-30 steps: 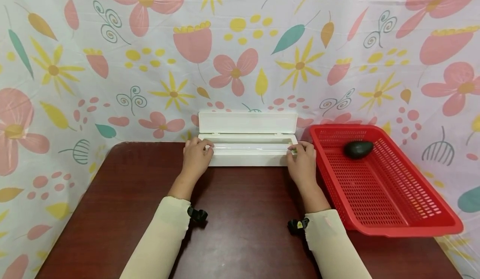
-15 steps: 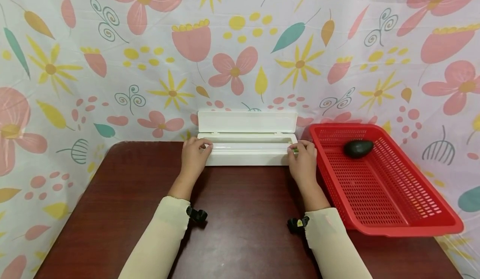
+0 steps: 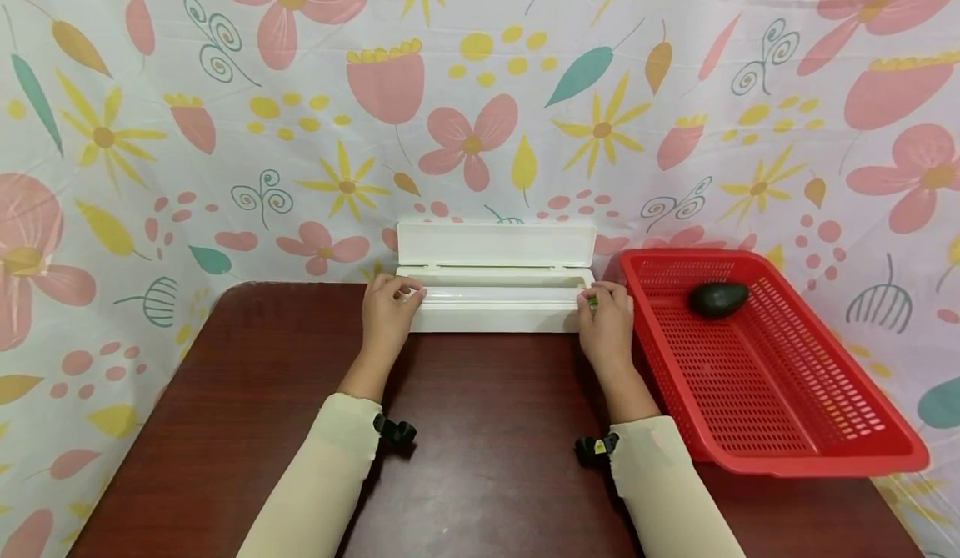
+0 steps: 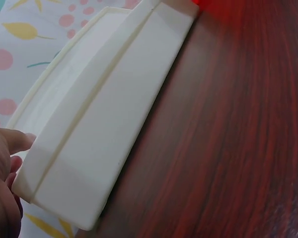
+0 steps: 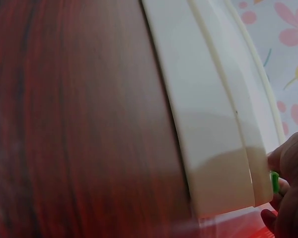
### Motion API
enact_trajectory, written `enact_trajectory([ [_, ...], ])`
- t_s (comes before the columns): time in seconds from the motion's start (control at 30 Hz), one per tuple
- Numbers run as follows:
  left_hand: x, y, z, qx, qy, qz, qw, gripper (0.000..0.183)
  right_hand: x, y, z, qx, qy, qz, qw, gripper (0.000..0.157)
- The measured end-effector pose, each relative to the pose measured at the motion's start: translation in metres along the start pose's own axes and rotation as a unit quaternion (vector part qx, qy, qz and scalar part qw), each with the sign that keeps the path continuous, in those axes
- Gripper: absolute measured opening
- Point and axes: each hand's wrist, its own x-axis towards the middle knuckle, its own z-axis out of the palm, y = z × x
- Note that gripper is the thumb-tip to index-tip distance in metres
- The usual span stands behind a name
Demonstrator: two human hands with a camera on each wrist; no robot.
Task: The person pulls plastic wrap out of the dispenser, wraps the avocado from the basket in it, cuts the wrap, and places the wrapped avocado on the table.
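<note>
A long white cling film dispenser [image 3: 495,319] stands open at the table's back edge, its lid [image 3: 495,245] raised against the wall. Along its front part lies shiny clear cling film [image 3: 502,294], with an open slot behind. My left hand [image 3: 388,312] pinches at the film's left end, thumb and forefinger bent together. At the opposite end my right hand [image 3: 606,320] pinches likewise. Beside the right fingers shows a small green piece [image 5: 274,182] at the dispenser's end. Both wrist views show the dispenser's plain front; the fingertips are partly hidden behind its edge.
A red perforated basket [image 3: 795,463] stands close to the right of the dispenser and right forearm, with a dark avocado [image 3: 717,299] in it. The brown table [image 3: 480,441] ends at a flower-patterned cloth [image 3: 465,57] behind.
My left hand has shifted very slightly left. More of the green piece shows by my right fingers, which have barely moved. Dispenser, basket and avocado stay in place.
</note>
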Motion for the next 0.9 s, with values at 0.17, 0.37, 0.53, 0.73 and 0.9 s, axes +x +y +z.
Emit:
enact_trajectory([
  [0.17,0.001,-0.001,-0.005,-0.016,-0.031,-0.02,0.9992,0.01,0.0,0.002,0.001,0.0,-0.008,-0.001,1.0,0.02],
  [0.37,0.005,-0.003,-0.012,-0.015,-0.065,-0.026,0.9974,0.009,0.002,-0.001,0.0,0.005,-0.015,-0.004,1.0,0.02],
  [0.53,0.007,-0.007,-0.016,-0.015,-0.083,-0.017,0.9963,0.01,0.002,-0.001,-0.001,0.003,-0.015,-0.005,1.0,0.021],
  [0.73,0.008,-0.009,-0.021,-0.024,-0.098,-0.025,0.9946,0.011,0.001,0.0,-0.001,0.002,-0.009,-0.014,1.0,0.025],
  [0.9,0.01,-0.009,-0.023,-0.037,-0.106,-0.036,0.993,0.013,0.002,0.001,0.0,0.007,0.0,-0.03,1.0,0.026],
])
